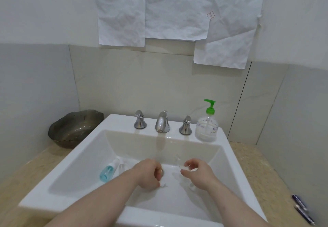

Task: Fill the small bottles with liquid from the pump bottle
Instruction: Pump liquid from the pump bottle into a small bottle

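Both hands are down in the white sink (74,157), under a faint stream of water from the chrome tap (162,122). My right hand (198,171) pinches a small clear bottle (185,168) between thumb and fingers. My left hand (150,174) is curled over the drain (162,172), with a small white bit at its fingertips; whether it holds anything is unclear. A small blue bottle (106,172) with a clear cap lies on the basin's left slope, next to a clear piece (122,167). The pump bottle (206,129), clear with a green pump, stands on the sink's back right corner.
Two chrome tap handles (140,120) (185,125) flank the spout. A dark glass bowl (71,129) sits on the beige counter (252,166) at the left. Two pens (301,209) lie at the counter's right edge. Crumpled paper sheets (177,13) hang on the wall.
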`<state>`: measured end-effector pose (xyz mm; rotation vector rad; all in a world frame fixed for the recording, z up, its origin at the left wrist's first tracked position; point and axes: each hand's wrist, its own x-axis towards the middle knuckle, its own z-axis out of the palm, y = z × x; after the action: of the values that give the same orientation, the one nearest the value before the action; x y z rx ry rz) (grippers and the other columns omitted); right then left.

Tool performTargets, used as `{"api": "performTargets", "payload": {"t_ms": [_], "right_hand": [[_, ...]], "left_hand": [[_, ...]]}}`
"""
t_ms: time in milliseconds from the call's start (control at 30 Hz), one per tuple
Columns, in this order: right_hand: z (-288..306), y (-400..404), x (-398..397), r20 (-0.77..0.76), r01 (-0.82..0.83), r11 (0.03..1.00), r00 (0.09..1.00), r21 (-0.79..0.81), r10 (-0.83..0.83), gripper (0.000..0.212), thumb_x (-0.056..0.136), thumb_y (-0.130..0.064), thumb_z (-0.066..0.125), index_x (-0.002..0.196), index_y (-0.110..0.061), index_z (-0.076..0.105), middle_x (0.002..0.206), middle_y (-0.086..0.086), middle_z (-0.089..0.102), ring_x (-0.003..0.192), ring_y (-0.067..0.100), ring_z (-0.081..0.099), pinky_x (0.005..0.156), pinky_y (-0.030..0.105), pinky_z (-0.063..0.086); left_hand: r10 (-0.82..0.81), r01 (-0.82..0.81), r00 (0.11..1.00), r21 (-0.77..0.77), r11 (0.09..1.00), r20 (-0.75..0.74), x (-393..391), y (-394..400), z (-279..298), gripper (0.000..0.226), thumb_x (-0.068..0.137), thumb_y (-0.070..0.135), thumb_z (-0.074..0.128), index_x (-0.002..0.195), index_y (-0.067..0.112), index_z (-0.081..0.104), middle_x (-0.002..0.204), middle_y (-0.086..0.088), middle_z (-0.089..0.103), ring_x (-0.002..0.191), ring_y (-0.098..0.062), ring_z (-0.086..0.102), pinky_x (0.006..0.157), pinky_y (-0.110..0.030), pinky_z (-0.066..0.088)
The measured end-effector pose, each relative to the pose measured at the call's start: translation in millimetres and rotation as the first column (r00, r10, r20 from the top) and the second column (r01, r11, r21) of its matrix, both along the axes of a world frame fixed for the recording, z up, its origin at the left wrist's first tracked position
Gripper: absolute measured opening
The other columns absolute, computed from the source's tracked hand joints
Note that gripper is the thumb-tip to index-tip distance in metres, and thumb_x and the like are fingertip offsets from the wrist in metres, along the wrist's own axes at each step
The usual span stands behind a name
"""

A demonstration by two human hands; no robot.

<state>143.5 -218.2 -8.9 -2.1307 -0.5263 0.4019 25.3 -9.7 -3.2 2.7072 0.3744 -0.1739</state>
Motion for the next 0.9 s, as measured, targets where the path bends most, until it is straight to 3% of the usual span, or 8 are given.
{"api": "performTargets", "payload": {"t_ms": [133, 233, 333, 433, 533, 700, 800, 900], "right_hand": [[0.3, 0.7, 0.3, 0.013, 0.011, 1.000, 1.000, 0.024, -0.011, 0.023, 0.086, -0.025, 0.081, 0.107, -0.020, 0.071, 0.102, -0.002, 0.064, 0.066, 0.009, 0.059, 0.046, 0.012, 0.043], [2.5, 1.8, -1.7, 0.015, 0.020, 0.998, 1.000, 0.058, -0.021, 0.024, 0.084, -0.027, 0.083, 0.104, -0.025, 0.070, 0.101, -0.004, 0.068, 0.075, 0.011, 0.067, 0.059, 0.015, 0.051], [5.1, 4.3, -3.1, 0.028, 0.020, 0.995, 0.999, 0.101, -0.023, 0.025, 0.079, -0.029, 0.086, 0.099, -0.030, 0.071, 0.101, -0.006, 0.070, 0.080, 0.011, 0.070, 0.072, 0.023, 0.056], [12.9, 6.4, -8.7, 0.042, 0.006, 0.990, 0.999, 0.144, -0.012, 0.027, 0.076, -0.031, 0.090, 0.098, -0.030, 0.073, 0.100, -0.009, 0.072, 0.064, -0.003, 0.061, 0.061, 0.011, 0.046], [18.4, 8.0, -12.3, 0.045, 0.003, 0.983, 0.999, 0.185, -0.012, 0.031, 0.072, -0.031, 0.092, 0.096, -0.027, 0.073, 0.098, -0.010, 0.073, 0.054, -0.007, 0.056, 0.058, 0.009, 0.044], [20.6, 10.8, -15.4, 0.042, -0.016, 0.979, 0.999, 0.203, 0.008, 0.033, 0.069, -0.033, 0.094, 0.093, -0.025, 0.074, 0.098, -0.009, 0.076, 0.054, -0.004, 0.056, 0.059, 0.014, 0.049], [22.6, 11.4, -17.1, 0.025, -0.027, 0.974, 0.999, 0.223, 0.022, 0.033, 0.069, -0.032, 0.094, 0.095, -0.027, 0.073, 0.101, -0.010, 0.076, 0.060, -0.003, 0.061, 0.066, 0.023, 0.056], [27.9, 11.7, -19.2, 0.077, 0.007, 0.968, 0.997, 0.252, -0.027, 0.033, 0.073, -0.026, 0.091, 0.099, -0.030, 0.071, 0.106, -0.015, 0.073, 0.059, -0.002, 0.060, 0.064, 0.015, 0.049]], "left_hand": [[-0.002, 0.002, 1.000, -0.005, 1.000, -0.003, 1.1, -2.1, -0.9, 0.012, 0.073, 0.034, 0.074, 0.074, 0.027, 0.064, 0.093, 0.011, 0.073, 0.088, -0.011, 0.067, 0.074, -0.020, 0.051], [0.025, -0.022, 0.998, -0.057, 0.998, 0.063, 2.4, -0.8, 1.0, 0.013, 0.072, 0.033, 0.076, 0.076, 0.029, 0.064, 0.095, 0.015, 0.071, 0.090, -0.009, 0.066, 0.081, -0.023, 0.054], [0.125, -0.036, 0.954, -0.309, 0.950, 0.273, 3.5, -6.7, 8.6, 0.016, 0.078, 0.030, 0.076, 0.092, 0.029, 0.068, 0.100, 0.013, 0.071, 0.077, -0.001, 0.068, 0.070, -0.018, 0.053], [0.213, -0.009, 0.905, -0.481, 0.877, 0.370, 5.0, -19.4, 17.5, 0.024, 0.087, 0.037, 0.074, 0.109, 0.032, 0.068, 0.110, 0.017, 0.069, 0.061, -0.001, 0.060, 0.056, -0.012, 0.045], [0.193, 0.036, 0.893, -0.493, 0.869, 0.406, 6.8, -25.3, 19.7, 0.023, 0.089, 0.044, 0.072, 0.110, 0.036, 0.070, 0.111, 0.023, 0.069, 0.066, -0.008, 0.061, 0.053, -0.014, 0.045], [0.124, 0.122, 0.879, -0.468, 0.875, 0.461, 8.6, -26.5, 19.0, 0.011, 0.094, 0.039, 0.069, 0.102, 0.032, 0.071, 0.110, 0.024, 0.070, 0.058, -0.010, 0.055, 0.050, -0.014, 0.045], [0.189, 0.096, 0.852, -0.500, 0.860, 0.488, 10.0, -27.2, 19.5, 0.008, 0.094, 0.036, 0.069, 0.099, 0.029, 0.068, 0.106, 0.021, 0.070, 0.059, -0.013, 0.056, 0.048, -0.016, 0.045], [0.277, 0.029, 0.803, -0.498, 0.867, 0.528, 12.4, -24.3, 19.2, 0.009, 0.097, 0.035, 0.065, 0.099, 0.028, 0.061, 0.102, 0.015, 0.071, 0.053, -0.011, 0.053, 0.056, -0.022, 0.046]]}}
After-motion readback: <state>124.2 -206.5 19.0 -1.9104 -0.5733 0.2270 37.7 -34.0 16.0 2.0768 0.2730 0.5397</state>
